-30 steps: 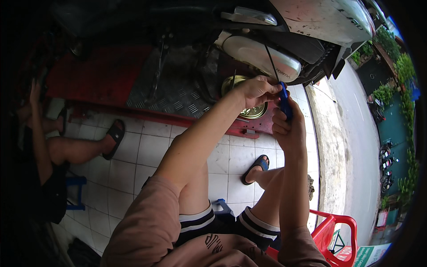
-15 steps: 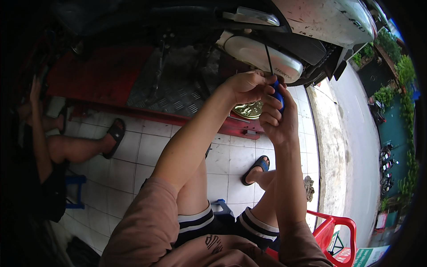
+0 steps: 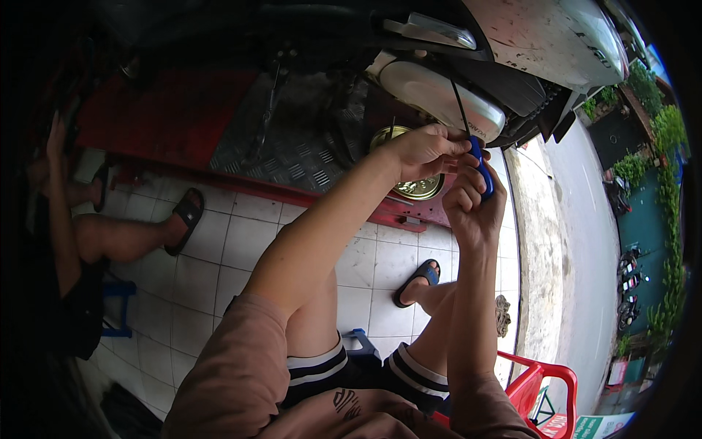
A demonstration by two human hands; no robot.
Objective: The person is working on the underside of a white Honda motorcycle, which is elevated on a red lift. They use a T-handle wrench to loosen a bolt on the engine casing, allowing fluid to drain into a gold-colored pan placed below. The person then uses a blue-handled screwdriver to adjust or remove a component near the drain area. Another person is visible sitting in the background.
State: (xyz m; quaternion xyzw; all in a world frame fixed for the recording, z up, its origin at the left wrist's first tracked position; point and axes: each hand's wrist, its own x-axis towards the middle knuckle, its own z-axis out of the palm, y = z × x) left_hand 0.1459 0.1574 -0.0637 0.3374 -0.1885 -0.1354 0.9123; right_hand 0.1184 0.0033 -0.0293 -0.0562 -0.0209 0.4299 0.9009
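Observation:
A screwdriver with a blue handle (image 3: 481, 170) and a long dark shaft is in front of the motorbike's pale engine side cover (image 3: 420, 91). The shaft slants up and to the left across the cover; I cannot tell whether its tip touches anything. My right hand (image 3: 474, 208) is wrapped round the handle from below. With thumb and fingers, my left hand (image 3: 431, 152) pinches the screwdriver where shaft meets handle. Beneath my left wrist lies a round gold-coloured tin (image 3: 420, 188), partly hidden by the hand, with small parts in it too blurred to name.
The motorbike (image 3: 541, 36) stands on a red lift platform (image 3: 161, 110) with a chequered metal plate (image 3: 292, 161). At the left another person's leg (image 3: 121, 238) rests by a blue stool (image 3: 121, 307). A red plastic chair (image 3: 537, 377) stands at lower right, near the street.
Both hands and the screwdriver have shifted a little right and down in the picture. More of the gold tin shows now behind my left wrist.

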